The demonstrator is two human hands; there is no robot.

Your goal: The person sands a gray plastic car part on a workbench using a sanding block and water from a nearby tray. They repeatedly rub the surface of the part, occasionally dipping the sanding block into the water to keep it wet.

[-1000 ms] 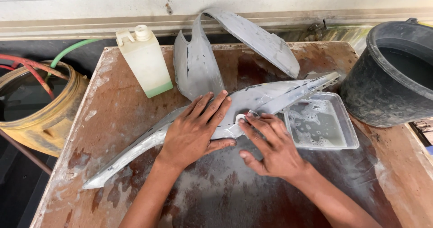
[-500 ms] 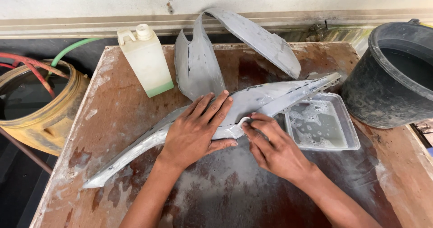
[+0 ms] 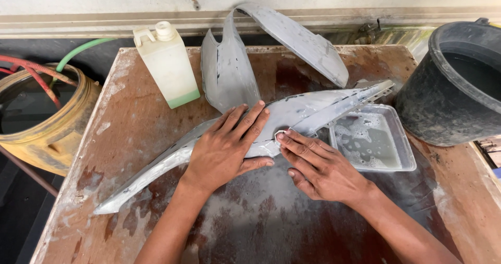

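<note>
At the far left a yellow drum [image 3: 36,123] with red and green hoses stood off the bench [image 3: 130,154]. Near the bench's back edge stood a pale plastic jug [image 3: 168,65], upright, and beside it a curved grey fairing piece [image 3: 229,76] leaned up.

The long grey panel [image 3: 156,170] lay flat across the bench, its long axis running from the near-left corner up toward the far right, where its ribbed end overhung the shallow tray [image 3: 399,144] of soapy water. The left hand [image 3: 224,149] lay spread, palm down, on the panel's middle, pressing rather than grasping. Just to its right, the right hand [image 3: 318,167] rested with fingers flat at the panel's lower edge, its tips touching a small pale bit there; whether that grip pinched anything I could not tell. Farthest right stood a black bucket [image 3: 449,102].
</note>
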